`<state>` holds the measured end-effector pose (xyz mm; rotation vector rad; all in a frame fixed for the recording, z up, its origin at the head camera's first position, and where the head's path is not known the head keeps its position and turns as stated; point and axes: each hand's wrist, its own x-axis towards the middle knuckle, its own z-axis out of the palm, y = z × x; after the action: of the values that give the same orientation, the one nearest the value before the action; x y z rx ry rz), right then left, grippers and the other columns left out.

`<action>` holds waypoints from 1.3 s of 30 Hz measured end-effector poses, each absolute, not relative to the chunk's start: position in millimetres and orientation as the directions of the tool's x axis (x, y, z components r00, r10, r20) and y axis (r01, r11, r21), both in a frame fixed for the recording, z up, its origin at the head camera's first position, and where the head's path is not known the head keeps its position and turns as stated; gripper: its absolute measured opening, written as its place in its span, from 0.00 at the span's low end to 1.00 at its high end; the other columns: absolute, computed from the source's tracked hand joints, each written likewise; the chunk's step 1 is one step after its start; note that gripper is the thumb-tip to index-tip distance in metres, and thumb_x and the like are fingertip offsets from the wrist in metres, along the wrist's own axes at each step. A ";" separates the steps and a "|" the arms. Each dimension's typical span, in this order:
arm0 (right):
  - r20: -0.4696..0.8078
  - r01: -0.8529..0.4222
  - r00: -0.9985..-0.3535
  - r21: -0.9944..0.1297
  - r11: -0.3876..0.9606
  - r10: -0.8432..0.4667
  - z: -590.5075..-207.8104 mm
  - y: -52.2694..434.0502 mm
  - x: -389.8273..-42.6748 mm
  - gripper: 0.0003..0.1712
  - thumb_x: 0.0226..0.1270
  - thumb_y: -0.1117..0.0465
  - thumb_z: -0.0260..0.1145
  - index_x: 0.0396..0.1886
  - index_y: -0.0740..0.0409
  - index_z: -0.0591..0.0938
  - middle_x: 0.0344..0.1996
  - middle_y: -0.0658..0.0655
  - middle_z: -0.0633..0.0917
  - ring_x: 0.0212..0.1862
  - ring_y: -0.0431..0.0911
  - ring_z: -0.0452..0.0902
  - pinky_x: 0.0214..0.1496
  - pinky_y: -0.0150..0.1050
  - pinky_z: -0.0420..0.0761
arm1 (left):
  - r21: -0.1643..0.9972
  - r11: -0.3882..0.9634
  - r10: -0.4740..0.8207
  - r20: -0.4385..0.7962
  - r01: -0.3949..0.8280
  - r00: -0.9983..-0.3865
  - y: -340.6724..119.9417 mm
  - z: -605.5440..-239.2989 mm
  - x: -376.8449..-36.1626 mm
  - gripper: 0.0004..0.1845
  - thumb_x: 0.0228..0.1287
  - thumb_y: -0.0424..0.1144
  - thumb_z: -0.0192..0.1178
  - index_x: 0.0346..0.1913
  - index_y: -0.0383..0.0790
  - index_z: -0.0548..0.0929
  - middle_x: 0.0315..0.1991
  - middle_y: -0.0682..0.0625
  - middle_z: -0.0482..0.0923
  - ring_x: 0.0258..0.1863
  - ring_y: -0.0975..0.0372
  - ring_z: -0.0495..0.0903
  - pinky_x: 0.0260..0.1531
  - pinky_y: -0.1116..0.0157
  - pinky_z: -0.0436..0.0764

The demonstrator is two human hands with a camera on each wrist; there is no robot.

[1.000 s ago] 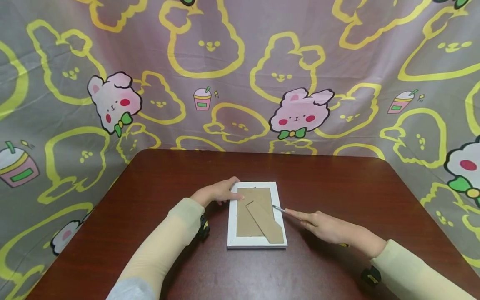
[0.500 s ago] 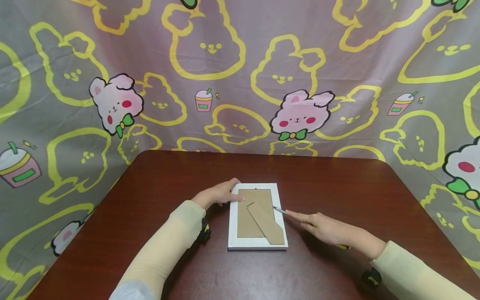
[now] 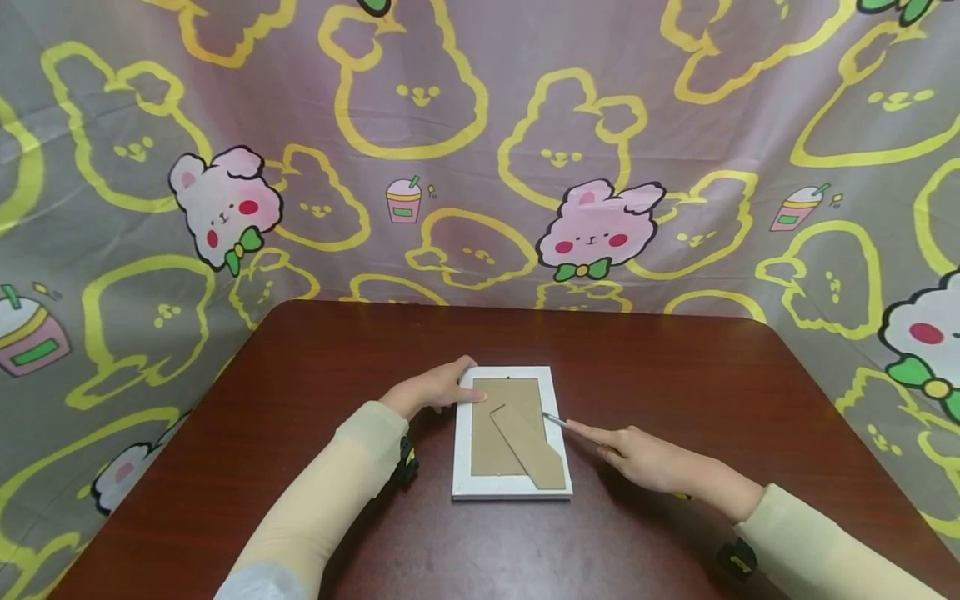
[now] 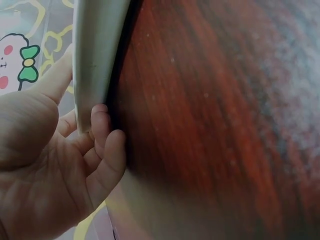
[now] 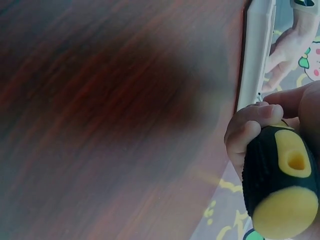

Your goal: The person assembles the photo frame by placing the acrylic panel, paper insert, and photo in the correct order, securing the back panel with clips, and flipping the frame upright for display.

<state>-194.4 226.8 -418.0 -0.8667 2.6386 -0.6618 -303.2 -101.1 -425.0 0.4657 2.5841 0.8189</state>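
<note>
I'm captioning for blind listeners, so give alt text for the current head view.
A left hand grips a white picture frame lying face-down on a reddish-brown table, while the right hand holds a screwdriver at the cardboard backing's right edge. A bunny-print backdrop hangs behind.

red-brown table point(image 3: 360, 354), white picture frame point(image 3: 512, 435) face-down

No legible lettering or numbers
Green labels point(image 3: 35, 351) on the drink cups point(image 3: 403, 197) printed across the backdrop cloth point(image 3: 495, 50) show no readable words.
</note>
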 end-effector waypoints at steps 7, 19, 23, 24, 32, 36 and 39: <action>-0.157 -0.450 -0.796 -0.494 0.744 -0.585 -415.9 223.8 -192.5 0.34 0.74 0.67 0.54 0.75 0.39 0.61 0.20 0.44 0.69 0.20 0.37 0.58 0.35 0.38 0.72 | 0.604 0.779 0.401 -0.269 0.172 -0.876 -100.4 -424.0 -303.5 0.35 0.65 0.51 0.64 0.69 0.44 0.62 0.54 0.43 0.73 0.43 0.56 0.76 0.29 0.59 0.79; -0.107 -0.537 -0.779 -0.396 0.745 -0.618 -411.1 221.4 -189.7 0.34 0.73 0.67 0.56 0.75 0.43 0.63 0.11 0.41 0.63 0.15 0.36 0.52 0.18 0.34 0.64 | 0.617 0.766 0.424 -0.270 0.183 -0.865 -99.9 -426.4 -303.3 0.34 0.65 0.51 0.63 0.68 0.42 0.62 0.52 0.43 0.73 0.36 0.57 0.75 0.28 0.59 0.79; -0.088 -0.572 -0.774 -0.329 0.752 -0.627 -408.4 219.7 -190.8 0.34 0.71 0.68 0.57 0.74 0.44 0.64 0.10 0.41 0.63 0.15 0.36 0.53 0.18 0.34 0.63 | 0.608 0.773 0.417 -0.270 0.182 -0.868 -100.2 -426.4 -303.7 0.35 0.65 0.51 0.63 0.68 0.43 0.63 0.52 0.44 0.73 0.39 0.57 0.76 0.28 0.60 0.79; -0.084 -0.579 -0.772 -0.316 0.752 -0.630 -407.6 219.2 -191.3 0.34 0.70 0.68 0.57 0.74 0.44 0.65 0.10 0.41 0.63 0.15 0.36 0.53 0.18 0.33 0.63 | 0.606 0.774 0.414 -0.269 0.181 -0.870 -100.5 -426.3 -304.0 0.35 0.65 0.51 0.63 0.68 0.43 0.63 0.52 0.44 0.73 0.39 0.57 0.76 0.28 0.60 0.79; -0.007 -0.667 -0.736 -0.160 0.727 -0.677 -402.1 215.8 -192.8 0.34 0.65 0.72 0.58 0.71 0.50 0.69 0.11 0.44 0.63 0.16 0.38 0.55 0.16 0.34 0.62 | 0.597 0.783 0.407 -0.279 0.175 -0.870 -100.7 -422.8 -304.3 0.36 0.65 0.52 0.63 0.69 0.43 0.62 0.53 0.44 0.73 0.39 0.56 0.76 0.29 0.60 0.79; 0.010 -0.676 -0.736 -0.074 0.733 -0.677 -400.2 212.9 -190.5 0.35 0.62 0.72 0.59 0.70 0.50 0.71 0.12 0.45 0.62 0.15 0.39 0.55 0.14 0.34 0.60 | 0.603 0.778 0.411 -0.280 0.174 -0.868 -100.4 -422.2 -304.9 0.35 0.65 0.52 0.63 0.69 0.43 0.62 0.54 0.44 0.73 0.39 0.56 0.76 0.29 0.59 0.79; 0.044 -0.694 -0.720 0.003 0.720 -0.693 -400.9 210.0 -187.8 0.36 0.59 0.73 0.60 0.68 0.51 0.72 0.12 0.46 0.62 0.14 0.39 0.54 0.13 0.34 0.59 | 0.605 0.777 0.408 -0.278 0.171 -0.870 -99.8 -422.4 -305.3 0.35 0.65 0.52 0.63 0.68 0.44 0.63 0.53 0.44 0.73 0.40 0.56 0.76 0.29 0.59 0.79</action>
<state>-187.8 210.0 -400.9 -1.1903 2.9527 -0.0227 -305.3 -99.8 -422.4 0.4388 2.5727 0.8220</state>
